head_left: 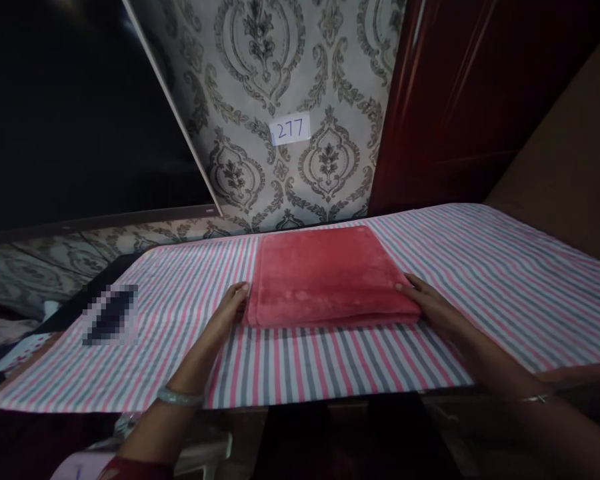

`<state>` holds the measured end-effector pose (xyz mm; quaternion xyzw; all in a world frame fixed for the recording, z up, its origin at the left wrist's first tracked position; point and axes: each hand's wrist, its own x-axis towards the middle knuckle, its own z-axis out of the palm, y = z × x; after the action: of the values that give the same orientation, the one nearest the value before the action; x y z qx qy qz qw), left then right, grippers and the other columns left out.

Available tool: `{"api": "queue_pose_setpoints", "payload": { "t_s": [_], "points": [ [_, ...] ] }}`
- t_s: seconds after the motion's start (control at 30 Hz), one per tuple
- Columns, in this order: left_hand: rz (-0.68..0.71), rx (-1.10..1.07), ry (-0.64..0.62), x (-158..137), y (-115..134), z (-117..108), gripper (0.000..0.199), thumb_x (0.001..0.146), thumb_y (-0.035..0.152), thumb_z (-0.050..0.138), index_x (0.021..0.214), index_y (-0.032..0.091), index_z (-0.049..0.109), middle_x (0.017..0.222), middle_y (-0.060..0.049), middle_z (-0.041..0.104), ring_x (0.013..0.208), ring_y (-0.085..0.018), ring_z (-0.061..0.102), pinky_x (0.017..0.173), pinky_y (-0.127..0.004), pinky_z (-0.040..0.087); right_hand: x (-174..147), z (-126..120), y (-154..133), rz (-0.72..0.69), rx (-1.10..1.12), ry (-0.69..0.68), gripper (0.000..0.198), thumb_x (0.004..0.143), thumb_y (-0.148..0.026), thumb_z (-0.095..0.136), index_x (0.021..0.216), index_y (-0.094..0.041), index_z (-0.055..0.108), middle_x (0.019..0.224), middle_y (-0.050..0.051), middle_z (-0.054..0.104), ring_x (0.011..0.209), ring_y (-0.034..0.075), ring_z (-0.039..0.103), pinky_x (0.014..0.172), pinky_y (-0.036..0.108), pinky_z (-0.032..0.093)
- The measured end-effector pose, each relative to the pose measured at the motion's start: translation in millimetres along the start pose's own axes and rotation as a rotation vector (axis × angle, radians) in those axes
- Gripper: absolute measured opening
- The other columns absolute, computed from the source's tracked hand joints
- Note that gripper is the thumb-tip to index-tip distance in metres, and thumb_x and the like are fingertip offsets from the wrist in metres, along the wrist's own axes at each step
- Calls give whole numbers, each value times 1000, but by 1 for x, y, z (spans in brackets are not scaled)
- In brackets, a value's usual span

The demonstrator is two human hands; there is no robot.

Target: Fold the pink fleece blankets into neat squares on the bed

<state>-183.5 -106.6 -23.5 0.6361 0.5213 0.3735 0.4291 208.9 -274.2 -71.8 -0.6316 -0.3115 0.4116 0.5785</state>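
A folded red plush blanket (pixel 325 273) lies flat on a pink, grey and white striped cloth (pixel 320 363). Its layers show along the near edge. My left hand (pixel 233 303) grips its left side near the front corner, fingers curled against the edge and partly hidden. At the opposite side, my right hand (pixel 427 300) holds the right edge, the thumb on top and the other fingers at the side. A bangle circles my left wrist, and a thin bracelet with a small cross is on my right one.
A large dark screen (pixel 80 113) stands at the left back. Patterned wallpaper (pixel 330 160) carries a paper label (pixel 291 128) reading 277. A dark red wooden panel (pixel 445 100) rises at the right back. A blurred-out dark object (pixel 111 315) lies on the cloth's left part.
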Motion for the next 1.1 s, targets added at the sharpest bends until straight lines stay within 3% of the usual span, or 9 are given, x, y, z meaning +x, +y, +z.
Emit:
{"api": "queue_pose_setpoints", "payload": {
  "t_s": [0.1, 0.23, 0.37, 0.47, 0.57, 0.77, 0.87, 0.97, 1.1],
  "points": [
    [-101, -48, -84, 2, -5, 12, 70, 71, 56, 77, 126, 20, 54, 104, -11, 70, 96, -27, 70, 77, -36, 55, 3, -2, -6, -64, -132, -27, 60, 80, -56, 69, 131, -26, 60, 128, 8, 72, 122, 33, 65, 100, 46, 55],
    [4, -33, -52, -6, -13, 24, 67, 69, 51, 78, 122, 20, 52, 108, -11, 68, 99, -27, 68, 81, -38, 54, 9, -8, -10, -191, -491, 79, 70, 76, -59, 69, 135, -23, 60, 137, 13, 65, 128, 40, 59, 109, 54, 47],
    [187, 147, 173, -40, -20, 21, 59, 72, 51, 74, 117, 20, 51, 103, -7, 63, 91, -24, 65, 78, -38, 53, 4, -4, -12, -477, -684, 162, 71, 81, -61, 60, 141, -22, 56, 145, 15, 59, 128, 40, 58, 110, 58, 44],
    [397, 268, 329, -71, -25, 17, 32, 78, 40, 70, 100, 22, 57, 99, -6, 60, 91, -23, 61, 77, -36, 51, -10, 5, -11, -588, -716, 202, 61, 84, -62, 55, 133, -24, 62, 139, 13, 63, 128, 38, 57, 112, 59, 41],
    [437, 283, 313, -90, -28, 18, 9, 85, 30, 64, 86, 23, 59, 84, -2, 58, 76, -19, 57, 68, -32, 48, -28, 11, -7, -512, -674, 300, 56, 82, -62, 55, 123, -26, 67, 130, 14, 68, 117, 40, 64, 104, 60, 48],
    [338, 200, 325, -88, -29, 29, 10, 85, 31, 65, 85, 22, 60, 82, -1, 57, 72, -17, 55, 67, -31, 47, -55, 5, 4, -255, -438, 432, 31, 84, -59, 58, 97, -35, 72, 106, 8, 75, 108, 40, 67, 92, 57, 56],
    [316, 194, 341, -83, -29, 33, 12, 85, 33, 64, 86, 22, 60, 82, -1, 57, 72, -17, 55, 68, -31, 48, -57, -1, 7, -188, -294, 367, 31, 79, -63, 65, 87, -34, 71, 92, 5, 74, 90, 34, 69, 77, 49, 61],
    [306, 182, 330, -78, -29, 31, 17, 85, 37, 63, 92, 22, 62, 84, -1, 59, 75, -18, 58, 70, -32, 49, -53, -3, 5, -109, -106, 256, 37, 69, -63, 76, 83, -29, 70, 81, 2, 69, 68, 22, 61, 60, 36, 56],
    [301, 178, 236, -70, -29, 21, 18, 84, 40, 62, 84, 22, 62, 83, -1, 60, 77, -19, 59, 72, -32, 49, -45, -5, 1, -104, -105, 37, 39, 66, -58, 80, 76, -23, 66, 74, 0, 63, 64, 17, 54, 58, 29, 48]
  ]
}}
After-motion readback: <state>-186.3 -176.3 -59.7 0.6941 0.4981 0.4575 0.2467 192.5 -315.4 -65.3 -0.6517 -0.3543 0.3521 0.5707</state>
